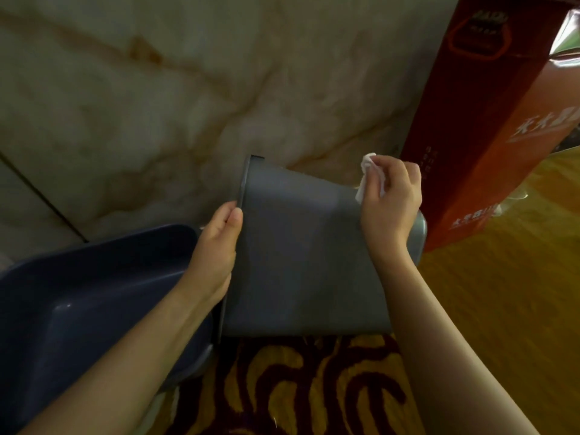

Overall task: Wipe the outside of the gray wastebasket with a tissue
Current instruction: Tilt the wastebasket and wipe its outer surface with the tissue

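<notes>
The gray wastebasket lies tipped on its side in the middle of the head view, its open rim to the left and its base to the right. My left hand grips the rim, thumb on the outer wall. My right hand pinches a crumpled white tissue and holds it against the basket's upper outer wall near the base. The inside of the basket is hidden.
A dark blue plastic basin sits at the lower left, touching the basket's rim side. A tall red cardboard box stands right behind the basket's base. Marble-patterned floor lies beyond; a yellow and maroon patterned surface lies below.
</notes>
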Demonstrator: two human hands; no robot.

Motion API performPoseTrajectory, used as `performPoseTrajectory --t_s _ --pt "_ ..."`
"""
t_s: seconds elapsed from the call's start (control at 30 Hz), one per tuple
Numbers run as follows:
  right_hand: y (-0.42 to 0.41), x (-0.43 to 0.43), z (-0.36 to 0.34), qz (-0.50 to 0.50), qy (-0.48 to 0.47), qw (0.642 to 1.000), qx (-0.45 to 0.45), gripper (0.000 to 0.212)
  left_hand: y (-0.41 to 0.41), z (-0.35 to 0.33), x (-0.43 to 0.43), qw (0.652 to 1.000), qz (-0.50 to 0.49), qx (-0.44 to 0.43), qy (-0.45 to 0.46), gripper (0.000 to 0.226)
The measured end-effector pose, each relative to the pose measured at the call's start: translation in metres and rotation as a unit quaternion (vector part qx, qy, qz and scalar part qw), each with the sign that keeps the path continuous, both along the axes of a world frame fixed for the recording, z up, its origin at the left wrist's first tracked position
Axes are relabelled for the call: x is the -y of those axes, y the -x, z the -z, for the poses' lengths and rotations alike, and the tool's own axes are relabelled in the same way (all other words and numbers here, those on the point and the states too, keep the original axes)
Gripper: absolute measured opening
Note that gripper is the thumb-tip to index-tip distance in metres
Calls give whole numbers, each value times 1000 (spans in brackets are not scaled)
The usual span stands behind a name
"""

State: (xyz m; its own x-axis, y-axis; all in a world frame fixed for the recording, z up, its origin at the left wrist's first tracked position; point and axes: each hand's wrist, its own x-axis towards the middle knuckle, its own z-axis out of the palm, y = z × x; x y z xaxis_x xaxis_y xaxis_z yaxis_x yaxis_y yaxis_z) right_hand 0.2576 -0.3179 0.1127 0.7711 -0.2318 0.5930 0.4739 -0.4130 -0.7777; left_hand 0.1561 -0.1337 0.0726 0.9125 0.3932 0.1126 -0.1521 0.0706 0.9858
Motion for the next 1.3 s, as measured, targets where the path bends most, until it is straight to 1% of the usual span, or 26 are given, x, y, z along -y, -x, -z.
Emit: performPoseTrajectory --t_s 0.1,0.17,0.23,0.27,0.33,0.4,0.43,0.47,0.53,0.57,0.63,0.67,0.73,0.8,0.83,0.93,1.03,1.1,1.17,1.23,1.3 --pt "-2 -3 -9 -12 27 1000 1 15 6 13 -4 999 41 -10 2 28" --pt "-4 0 -6 -21 92 994 -50 16 14 23 -15 994 93 -39 31 24" --pt "0 2 2 -33 181 976 -120 18 26 30 -33 981 155 -88 82 29" --pt "5 2 7 -35 214 967 -137 19 31 28 -40 971 181 -112 108 29" --pt "16 0 12 -25 258 958 -122 19 32 18 -50 961 199 -133 140 28" --pt "25 -3 15 -15 279 955 -94 18 19 -4 -48 960 182 -136 165 43" --pt "29 -3 16 -18 283 954 -95 19 10 -15 -44 959 166 -148 175 49" --pt "33 -1 17 -23 283 953 -104 20 1 -26 -37 959 150 -166 177 49" --pt "40 3 15 -27 274 954 -121 20 -13 -42 -25 956 123 -213 163 36" --pt "46 3 12 -24 260 958 -115 18 -15 -46 -21 952 115 -236 156 29" --pt "64 -5 2 -25 217 974 -65 15 -16 -51 -15 946 102 -263 162 24" --pt "76 -15 -2 -42 207 977 -36 14 -16 -53 -13 944 93 -265 174 25" --pt "100 -42 -3 -110 242 964 3 12 -13 -50 -9 936 87 -254 227 30" --pt "115 -66 5 -162 277 947 10 11 -9 -44 -4 926 96 -247 269 38" --pt "117 -73 9 -164 279 946 10 12 -6 -39 -1 924 95 -242 281 40" --pt "109 -66 20 -133 273 953 18 13 -1 -31 7 923 85 -190 324 40" --pt "82 -36 34 -59 270 961 16 16 -2 -28 14 946 21 -138 293 27" --pt "53 -7 45 11 232 972 -15 14 -2 -29 17 951 2 -130 281 22" --pt "22 24 58 60 185 979 -61 15 -2 -28 19 952 1 -127 278 21" --pt "-1 47 65 85 127 983 -104 19 -3 -28 19 954 -7 -122 273 20" --pt "-16 60 68 82 93 984 -126 22 -4 -28 19 955 -10 -117 271 20"
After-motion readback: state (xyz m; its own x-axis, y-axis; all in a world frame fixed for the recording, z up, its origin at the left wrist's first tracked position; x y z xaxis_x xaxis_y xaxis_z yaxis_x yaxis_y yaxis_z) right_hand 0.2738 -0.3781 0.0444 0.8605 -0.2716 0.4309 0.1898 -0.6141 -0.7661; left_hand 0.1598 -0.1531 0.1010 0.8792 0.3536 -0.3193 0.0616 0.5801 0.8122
